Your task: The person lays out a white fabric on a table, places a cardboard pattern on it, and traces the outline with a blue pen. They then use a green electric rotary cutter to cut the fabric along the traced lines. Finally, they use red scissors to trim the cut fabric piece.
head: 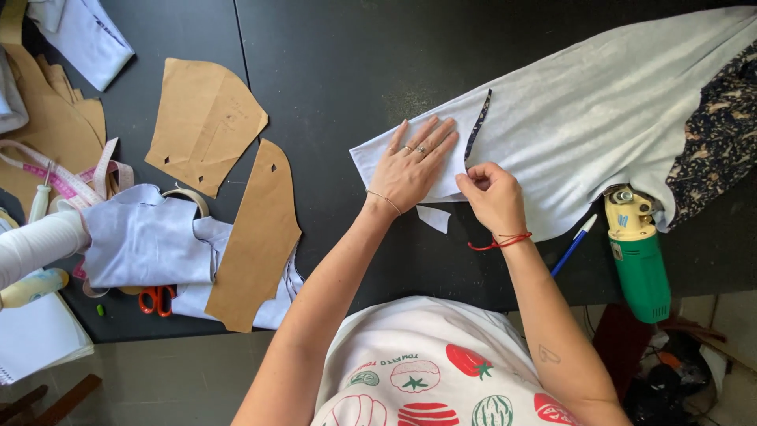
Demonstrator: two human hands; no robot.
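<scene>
**A:** From the head camera, what does the cloth look like?

**B:** The pale grey fabric (599, 118) lies spread across the black table (339, 47), narrowing to a corner at its left end. A dark narrow strip (477, 126) runs along a slit near that end, and a dark patterned fabric (721, 134) sits under its right edge.

**A:** And the hands?

**B:** The left hand (412, 162) lies flat, fingers spread, pressing the corner down, with nothing gripped. The right hand (493, 197) is curled just beside it, fingertips pinched on the fabric's edge below the strip.

**A:** What's nearby?

**B:** 1 small cloth scrap (434, 218) below the hands, a blue pen (574, 243), a green electric cutter (637, 256) partly under the fabric, 2 brown paper patterns (206, 118) well to the left, and orange-handled scissors (156, 300).
</scene>
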